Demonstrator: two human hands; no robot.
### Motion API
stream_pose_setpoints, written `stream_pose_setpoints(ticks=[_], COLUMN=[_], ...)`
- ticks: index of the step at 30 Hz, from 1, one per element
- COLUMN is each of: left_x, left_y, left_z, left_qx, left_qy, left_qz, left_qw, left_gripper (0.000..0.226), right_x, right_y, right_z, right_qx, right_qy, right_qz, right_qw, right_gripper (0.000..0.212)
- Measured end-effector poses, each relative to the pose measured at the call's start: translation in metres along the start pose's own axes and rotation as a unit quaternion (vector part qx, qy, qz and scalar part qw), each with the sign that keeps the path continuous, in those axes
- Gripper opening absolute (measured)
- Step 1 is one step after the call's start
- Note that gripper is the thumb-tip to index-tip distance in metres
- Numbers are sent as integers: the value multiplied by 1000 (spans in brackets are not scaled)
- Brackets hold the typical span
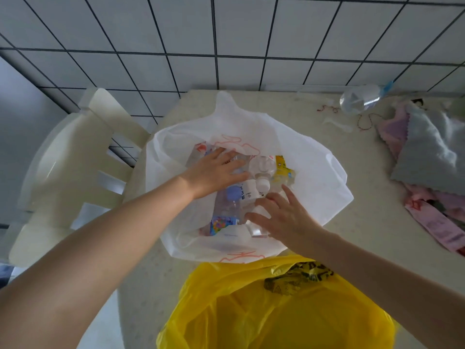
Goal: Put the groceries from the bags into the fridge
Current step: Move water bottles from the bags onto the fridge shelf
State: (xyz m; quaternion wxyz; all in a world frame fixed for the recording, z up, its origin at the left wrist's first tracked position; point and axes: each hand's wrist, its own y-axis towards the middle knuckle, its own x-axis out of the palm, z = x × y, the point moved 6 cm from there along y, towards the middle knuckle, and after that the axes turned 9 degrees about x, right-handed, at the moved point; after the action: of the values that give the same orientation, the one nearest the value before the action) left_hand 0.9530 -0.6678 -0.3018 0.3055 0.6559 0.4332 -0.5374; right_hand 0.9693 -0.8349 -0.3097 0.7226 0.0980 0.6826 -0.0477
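Inside white bag (pixel 312 172): bottles (pixel 232 202), cartons; both hands spread flat, gripping nothing.

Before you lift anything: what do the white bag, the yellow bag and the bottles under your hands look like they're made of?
White bag: thin, matte, translucent plastic film; it crumples and contents show faintly through.
Yellow bag: glossier thin plastic film, with shiny creases.
Bottles: clear, seemingly rigid plastic with opaque caps; labels look like printed film.
The left hand and right hand rest on them, fingers spread.

White bag (pixel 309 172) mouth: wide open, bottles (pixel 232 205) crowd inside.
Near edge: yellow bag (pixel 251 311) blocks.
Right: cloths (pixel 427 152) clutter table (pixel 327 117).
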Motion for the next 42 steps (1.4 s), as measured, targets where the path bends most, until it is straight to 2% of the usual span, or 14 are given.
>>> stream_pose_setpoints(ticks=[1,4,7,9,12,17,19,23,27,30,35,42], left_x=[-3,-6,-21,-38,-62,-109,-129,-165,-190,-205,-215,-217], left_y=[-4,-18,-28,-35,-47,-71,-88,-127,-164,-192,-243,-324], left_z=[1,6,7,5,3,25,37,68,110,144,199,296], left_qx=[1,-46,-129,-204,-332,-388,-418,-462,-497,-518,-545,-610], left_qy=[-18,-101,-183,-258,-360,-377,-372,-370,-343,-357,-352,-325], left_qz=[24,92,162,229,297,369,413,469,491,503,506,466], left_qw=[1000,990,961,916,820,756,719,656,628,593,568,553], left_gripper=[74,61,48,47,56,48,48,55,58,58,64,64], right_x=[-4,-26,-45,-60,-81,-117,-137,-175,-200,-211,-215,-218], right_y=[0,5,10,10,8,-7,-14,-29,-46,-57,-78,-114], right_z=[3,15,27,33,38,32,22,-4,-33,-61,-110,-209], right_qx=[9,49,90,123,200,288,286,256,236,214,192,137], right_qy=[11,92,175,241,338,419,447,485,542,566,605,599], right_qz=[8,42,24,31,61,122,140,133,117,109,74,7], right_qw=[1000,994,980,962,918,852,836,825,798,789,769,789], right_gripper=[72,50,72,74,73,76,74,71,72,75,76,73])
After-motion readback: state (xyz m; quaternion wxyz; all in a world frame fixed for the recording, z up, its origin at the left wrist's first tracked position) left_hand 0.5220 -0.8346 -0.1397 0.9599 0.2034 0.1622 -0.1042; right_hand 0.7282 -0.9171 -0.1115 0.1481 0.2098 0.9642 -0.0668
